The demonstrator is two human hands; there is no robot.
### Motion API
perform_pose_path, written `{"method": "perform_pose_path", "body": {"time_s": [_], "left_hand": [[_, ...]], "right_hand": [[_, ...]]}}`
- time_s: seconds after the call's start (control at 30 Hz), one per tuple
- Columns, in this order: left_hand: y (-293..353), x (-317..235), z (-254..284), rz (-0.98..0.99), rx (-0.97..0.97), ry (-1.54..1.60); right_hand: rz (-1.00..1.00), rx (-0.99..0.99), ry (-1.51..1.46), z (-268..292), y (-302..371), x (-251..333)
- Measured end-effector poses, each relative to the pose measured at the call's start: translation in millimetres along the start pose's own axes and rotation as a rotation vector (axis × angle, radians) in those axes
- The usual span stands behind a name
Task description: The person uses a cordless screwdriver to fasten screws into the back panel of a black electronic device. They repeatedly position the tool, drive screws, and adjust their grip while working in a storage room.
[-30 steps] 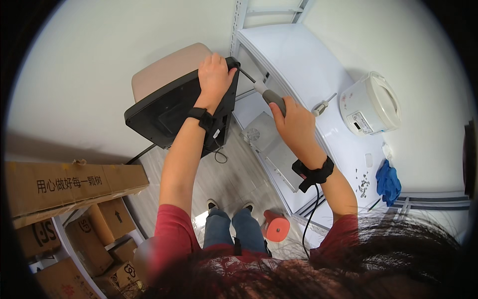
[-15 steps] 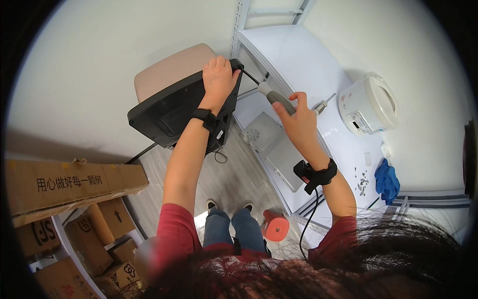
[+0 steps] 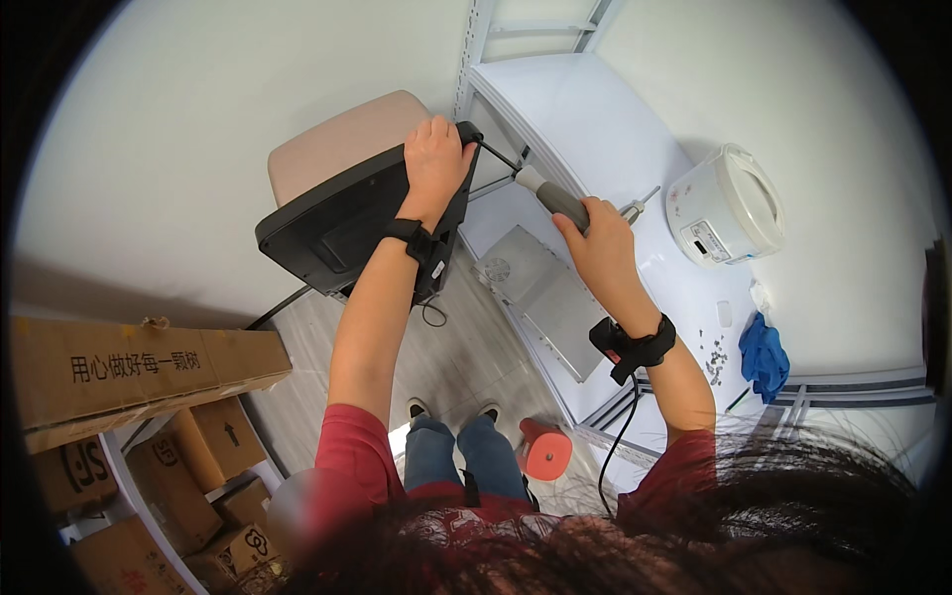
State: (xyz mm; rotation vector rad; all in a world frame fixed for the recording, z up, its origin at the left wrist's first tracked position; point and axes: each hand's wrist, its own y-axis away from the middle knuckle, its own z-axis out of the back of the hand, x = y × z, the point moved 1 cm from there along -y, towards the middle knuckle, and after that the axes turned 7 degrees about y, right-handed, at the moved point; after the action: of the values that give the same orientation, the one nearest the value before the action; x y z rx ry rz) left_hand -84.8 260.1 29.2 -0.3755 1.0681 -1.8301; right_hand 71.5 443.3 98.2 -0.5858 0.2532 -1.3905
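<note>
A black plastic shell [image 3: 332, 223] with a beige padded part [image 3: 342, 147] behind it, looking like a chair part, stands tilted before me at left of centre. My left hand [image 3: 434, 164] is closed over its upper right edge, fingers on the far side and thumb toward the corner. In my right hand [image 3: 607, 253] is a screwdriver [image 3: 555, 200] with a grey handle and dark shaft. Its shaft points up and left to the shell's corner by my left thumb; the very tip cannot be made out.
A white table [image 3: 645, 139] on my right bears a white rice cooker [image 3: 719, 208], a second screwdriver [image 3: 635, 208], several small metal pieces [image 3: 714, 362] and a blue cloth [image 3: 764, 362]. Beside it lies a grey metal panel [image 3: 540, 297]. A red stool [image 3: 545, 451] and cardboard boxes [image 3: 159, 372] stand lower down.
My right hand's fingers, spread apart and loose around the screwdriver handle before, have closed onto it. The left hand keeps its place on the shell. The view has shifted slightly.
</note>
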Motion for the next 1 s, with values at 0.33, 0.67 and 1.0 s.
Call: {"method": "perform_pose_path", "body": {"time_s": [0.33, 0.67, 1.0], "left_hand": [[1, 3, 0, 0.003, 0.024, -0.013], [1, 2, -1, -0.002, 0.023, -0.019], [3, 1, 0, -0.003, 0.004, -0.010]], "right_hand": [[-0.164, 0.279, -0.168, 14, -6, 19], [-0.274, 0.239, -0.087, 13, -5, 12], [-0.457, 0.385, -0.224, 2, -3, -6]]}}
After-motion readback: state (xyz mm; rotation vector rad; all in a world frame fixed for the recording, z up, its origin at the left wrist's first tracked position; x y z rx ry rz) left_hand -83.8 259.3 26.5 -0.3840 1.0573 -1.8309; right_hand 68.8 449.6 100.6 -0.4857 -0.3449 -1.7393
